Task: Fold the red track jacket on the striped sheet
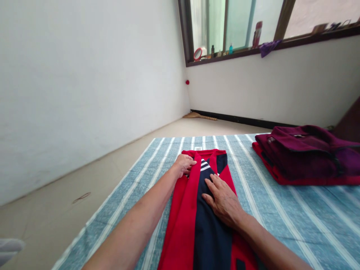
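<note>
A red and navy sports garment (209, 225) with white stripes lies folded lengthwise on a blue-and-white striped sheet (140, 183). My left hand (184, 165) is at the garment's far left side, its thumb and fingers closed on the red edge; part of the fingers is hidden by the cloth. My right hand (222, 198) rests palm down on the navy panel, fingers stretched out just below the white stripes. The near end of the garment runs out of view at the bottom.
To the right sits a stack of folded maroon and red clothes (303, 157). A straw broom (197, 115) lies on the floor in the corner. Along the window sill stand a red bottle (257, 34), a small round mirror (197, 54) and a purple cloth (268, 48). A white wall (84, 82) rises on the left.
</note>
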Action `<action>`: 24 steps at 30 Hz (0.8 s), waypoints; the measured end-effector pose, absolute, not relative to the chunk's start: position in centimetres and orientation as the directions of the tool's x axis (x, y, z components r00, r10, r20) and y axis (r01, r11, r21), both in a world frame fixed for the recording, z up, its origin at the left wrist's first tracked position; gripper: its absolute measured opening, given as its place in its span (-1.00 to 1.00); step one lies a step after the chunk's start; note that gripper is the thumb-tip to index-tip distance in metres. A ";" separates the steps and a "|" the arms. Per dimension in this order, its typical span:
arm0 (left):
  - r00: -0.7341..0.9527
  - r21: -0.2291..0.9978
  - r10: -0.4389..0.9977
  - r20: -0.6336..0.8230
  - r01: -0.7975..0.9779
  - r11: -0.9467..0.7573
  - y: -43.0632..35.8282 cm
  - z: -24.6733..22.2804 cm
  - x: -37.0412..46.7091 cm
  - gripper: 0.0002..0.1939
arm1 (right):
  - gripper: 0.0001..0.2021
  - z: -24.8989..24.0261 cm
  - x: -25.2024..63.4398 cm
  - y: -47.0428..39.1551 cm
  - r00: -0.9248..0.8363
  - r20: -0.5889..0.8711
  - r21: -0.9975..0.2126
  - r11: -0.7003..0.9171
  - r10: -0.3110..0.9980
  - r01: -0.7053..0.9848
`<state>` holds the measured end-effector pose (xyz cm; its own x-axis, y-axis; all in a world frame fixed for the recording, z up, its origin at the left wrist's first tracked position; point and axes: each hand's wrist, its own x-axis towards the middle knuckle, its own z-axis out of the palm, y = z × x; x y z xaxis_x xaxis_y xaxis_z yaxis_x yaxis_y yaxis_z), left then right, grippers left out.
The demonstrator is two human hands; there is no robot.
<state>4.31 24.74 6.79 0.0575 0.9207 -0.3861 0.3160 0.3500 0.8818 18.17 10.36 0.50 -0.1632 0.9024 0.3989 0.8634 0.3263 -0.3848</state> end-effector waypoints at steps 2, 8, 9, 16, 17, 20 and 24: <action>0.057 0.873 0.908 -0.414 0.306 0.379 24.8 6.9 4.3 -0.81 | -0.56 0.6 18.1 10.4 -0.165 0.398 -0.363 0.320 0.902 0.875; 0.079 0.811 0.840 -0.537 0.323 0.488 25.7 6.7 4.7 -0.74 | -0.55 0.8 18.1 10.3 -0.169 0.401 -0.340 0.318 0.901 0.885; 0.076 0.803 0.834 -0.546 0.330 0.496 25.8 6.6 4.9 -0.71 | -0.55 0.7 18.1 10.3 -0.168 0.405 -0.342 0.319 0.899 0.884; 0.035 0.808 0.862 -0.505 0.371 0.458 25.6 6.6 6.0 -0.66 | -0.57 0.6 18.0 10.4 -0.153 0.424 -0.357 0.320 0.893 0.878; 0.033 0.816 0.873 -0.487 0.373 0.441 25.5 6.7 6.1 -0.66 | -0.58 0.6 17.9 10.3 -0.152 0.426 -0.357 0.320 0.892 0.878; 0.036 0.844 0.902 -0.430 0.371 0.387 25.5 6.6 6.4 -0.67 | -0.57 0.8 17.9 10.3 -0.148 0.424 -0.359 0.316 0.894 0.878; 0.033 0.871 0.932 -0.362 0.368 0.325 25.6 5.8 6.7 -0.72 | -0.56 0.8 17.9 10.2 -0.143 0.416 -0.366 0.309 0.898 0.878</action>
